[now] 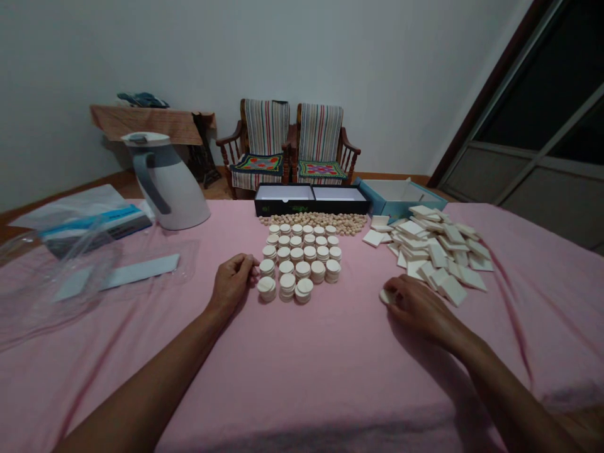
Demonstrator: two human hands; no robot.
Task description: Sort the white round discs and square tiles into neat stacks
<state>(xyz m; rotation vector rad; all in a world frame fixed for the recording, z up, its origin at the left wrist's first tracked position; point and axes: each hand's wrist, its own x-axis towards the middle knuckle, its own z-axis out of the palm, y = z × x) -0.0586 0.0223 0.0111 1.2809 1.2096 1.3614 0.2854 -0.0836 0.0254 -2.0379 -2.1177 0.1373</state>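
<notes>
From your head, the one camera looks forward and down over the nearby worktop [330, 358] towards the farther wall [396, 82].

White-and-grey jug [182, 195], 2 wooden armchairs [267, 129], cloth-draped side table [151, 124]

**No Word or Number Clear Enough to Read**

On the front wall of the black box [330, 207], just left of its middle: bears small green marks [299, 208], perhaps a line of lettering or a logo, too small and blurred to make out letter by letter. Near the left end of the same wall: shows another tiny greenish mark [265, 209], equally indistinct. At left, on the blue and grey packet [127, 221], partly covered by clear plastic [28, 296]: too blurred to tell print from plain colour.
</notes>
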